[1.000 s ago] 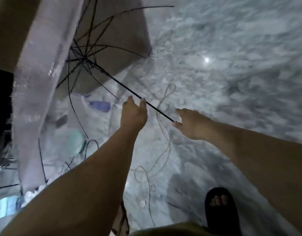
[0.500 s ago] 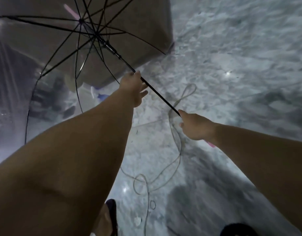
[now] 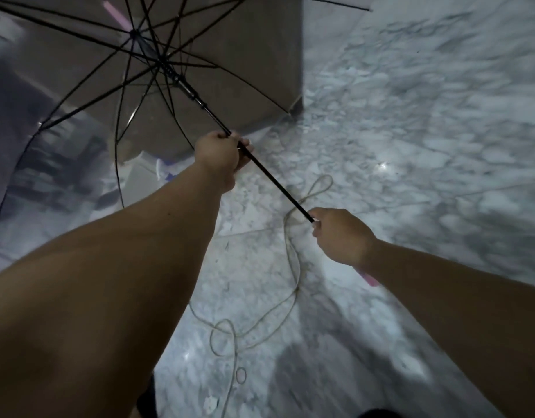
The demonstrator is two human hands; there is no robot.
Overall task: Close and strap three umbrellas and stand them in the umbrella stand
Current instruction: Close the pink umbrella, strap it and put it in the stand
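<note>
Now: left hand (image 3: 221,153), open beside the shaft a second ago, grips the black shaft below the runner | right hand (image 3: 340,235) grips the pink handle end | clear-canopied, black-ribbed umbrella (image 3: 169,70) is lifted above the marbled floor (image 3: 411,146), canopy fully spread | long axis runs from lower right to upper left, tip away | judged ready for closing.

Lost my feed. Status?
Left hand grips the shaft; right hand grips the handle end. Umbrella open. Cord loose on floor below.
</note>
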